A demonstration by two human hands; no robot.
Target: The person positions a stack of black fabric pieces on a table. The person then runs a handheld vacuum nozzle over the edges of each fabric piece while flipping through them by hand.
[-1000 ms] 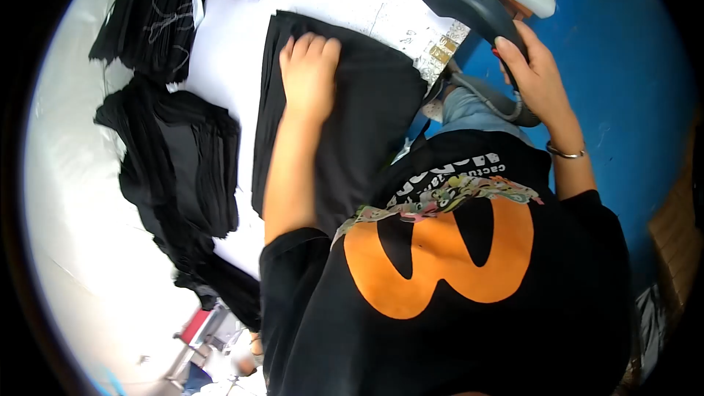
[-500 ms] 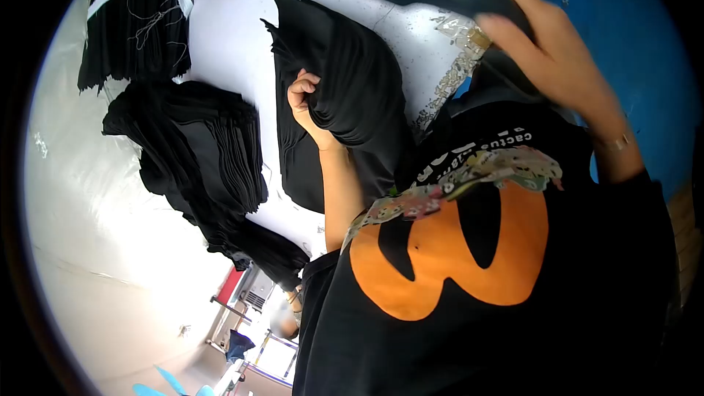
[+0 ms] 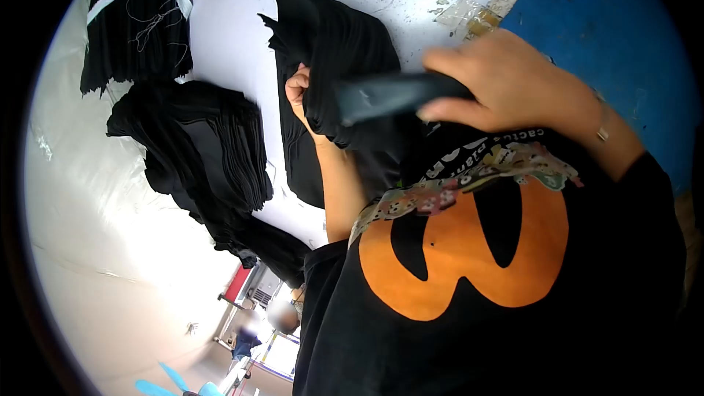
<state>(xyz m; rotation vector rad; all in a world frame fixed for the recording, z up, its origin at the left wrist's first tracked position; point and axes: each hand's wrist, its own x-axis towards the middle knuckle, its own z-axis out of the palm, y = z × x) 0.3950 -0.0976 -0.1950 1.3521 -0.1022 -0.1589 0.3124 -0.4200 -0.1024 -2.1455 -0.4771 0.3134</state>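
A thick stack of black fabric pieces (image 3: 356, 37) lies on the white table, its layers bent over in a curve. My left hand (image 3: 297, 88) is closed around the near-left edge of that stack, fingers curled over the cloth. My right hand (image 3: 506, 84) pinches a single dark fabric piece (image 3: 389, 97) between thumb and fingers. This piece is smeared by motion and reaches across the stack's right side; whether it touches the stack I cannot tell.
Another black fabric pile (image 3: 205, 139) lies to the left. Beyond it sits a bundle (image 3: 136, 37) with a white strip and loose threads. Clear tape (image 3: 469, 18) covers the table's edge, beside the blue floor (image 3: 587, 51). A person (image 3: 282, 315) is in the background.
My right hand has swung the fabric piece down and leftward, from beyond the table edge to over the stack. My left hand stays closed on the stack.
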